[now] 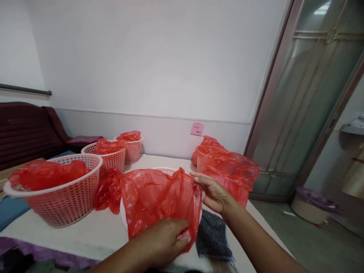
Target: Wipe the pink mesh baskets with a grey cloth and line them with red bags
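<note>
"So, where to look for the red bag [157,201]?"

"At six o'clock, draped across a white basket [165,170] — with the left grip [169,240] closed on the bag's front and the right grip [212,192] at the bag's two o'clock edge, pinching or merely touching, impossible to tell."

"What to fear?"

"Perhaps tearing, from pulling thin film too hard; perhaps tipping the basket, from uneven tugging."

"And hidden?"

"Most of the basket, behind the film; part of the left grip, tucked in folds."
</note>
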Available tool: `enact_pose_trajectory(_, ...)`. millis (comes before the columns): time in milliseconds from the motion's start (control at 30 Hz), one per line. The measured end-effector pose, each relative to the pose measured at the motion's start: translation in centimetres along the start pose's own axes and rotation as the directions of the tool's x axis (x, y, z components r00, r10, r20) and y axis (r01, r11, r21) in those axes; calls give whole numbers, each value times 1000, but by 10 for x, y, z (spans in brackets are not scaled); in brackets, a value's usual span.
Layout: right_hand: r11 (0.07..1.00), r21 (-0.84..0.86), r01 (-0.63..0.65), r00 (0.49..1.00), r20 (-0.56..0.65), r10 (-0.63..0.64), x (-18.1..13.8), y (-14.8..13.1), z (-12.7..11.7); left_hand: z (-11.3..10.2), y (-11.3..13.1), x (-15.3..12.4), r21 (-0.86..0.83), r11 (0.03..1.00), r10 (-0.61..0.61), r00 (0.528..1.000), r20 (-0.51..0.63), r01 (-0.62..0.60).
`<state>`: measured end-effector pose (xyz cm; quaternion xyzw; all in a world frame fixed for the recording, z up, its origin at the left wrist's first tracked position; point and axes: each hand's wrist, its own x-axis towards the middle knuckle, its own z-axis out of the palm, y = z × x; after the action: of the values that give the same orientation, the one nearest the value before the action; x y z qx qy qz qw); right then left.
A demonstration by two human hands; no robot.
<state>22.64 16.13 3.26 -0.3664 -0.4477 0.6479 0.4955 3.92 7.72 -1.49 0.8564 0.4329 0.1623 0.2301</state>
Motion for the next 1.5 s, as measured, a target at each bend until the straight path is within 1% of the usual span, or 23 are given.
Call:
enact_pose_trajectory(100, 989, -113, 96, 993, -60, -103, 5, -1, -5, -1, 0, 2, 7, 1000, 3, 1000, -13, -3)
enact_pose_trajectory(200, 928, -312, 206, 963, -103, -248, 15, 7, -8, -1, 2, 3, -3, 1000, 4, 1000, -18, -4)
enact_pose_trajectory(233, 887, -397, 238, 946, -113, -304, 19, 11, -9, -2, 3, 3, -12, 1000, 4, 1000, -21, -5)
enact_pose_trajectory(300, 770, -573, 280, 901, -120, -417, 26, 21, -13, -4, 5, 2, -40, 999, 7, 999, -33, -8)
enact_pose_trajectory(367, 633, -718, 289, 859, -97, -502, 30, 31, -17, -9, 8, 2, -88, 996, 7, 998, -65, -13)
enact_pose_trajectory(400, 569, -772, 283, 848, -76, -525, 31, 37, -19, -13, 8, 2, -116, 993, 3, 996, -86, -13)
enact_pose_trajectory(500, 412, -878, 246, 845, -14, -534, 30, 51, -26, -30, 8, 0, -167, 986, -24, 990, -142, 0)
enact_pose_trajectory(567, 335, -919, 209, 848, 0, -530, 29, 59, -30, -42, 5, -4, -136, 990, -54, 983, -178, 30)
enact_pose_trajectory(633, 285, -944, 167, 848, -10, -529, 30, 64, -34, -51, 1, -11, -75, 994, -89, 976, -196, 76)
enact_pose_trajectory(700, 263, -956, 128, 852, -30, -523, 33, 67, -37, -55, -2, -20, -20, 992, -126, 975, -185, 125)
enact_pose_trajectory(800, 260, -961, 89, 861, -57, -505, 37, 69, -38, -55, -1, -30, 11, 987, -157, 974, -161, 161)
enact_pose_trajectory(867, 256, -963, 85, 866, -56, -497, 37, 70, -36, -56, 3, -32, 25, 988, -147, 972, -182, 154)
enact_pose_trajectory(933, 241, -966, 98, 868, -35, -495, 35, 71, -32, -62, 7, -28, 54, 991, -108, 965, -240, 124)
enact_pose_trajectory(1033, 206, -972, 115, 865, -4, -501, 29, 71, -25, -76, 8, -9, 209, 975, 8, 938, -345, 69)
enact_pose_trajectory(1100, 188, -975, 121, 862, 9, -506, 23, 71, -22, -85, 4, 11, 336, 939, 68, 920, -386, 72)
enact_pose_trajectory(1200, 168, -975, 143, 859, 38, -510, 13, 71, -18, -92, -2, 42, 417, 907, 102, 927, -362, 64)
enact_pose_trajectory(1267, 159, -974, 160, 858, 57, -511, 7, 71, -17, -90, -6, 60, 440, 896, 86, 944, -318, 66)
enact_pose_trajectory(1333, 155, -973, 169, 856, 68, -512, 2, 71, -16, -85, -12, 72, 435, 894, 25, 959, -281, 104)
enact_pose_trajectory(1433, 152, -973, 173, 854, 72, -515, -2, 73, -17, -73, -26, 81, 375, 911, -93, 971, -218, 171)
enact_pose_trajectory(1500, 154, -973, 172, 854, 69, -516, -3, 73, -19, -66, -36, 83, 296, 935, -152, 974, -168, 197)
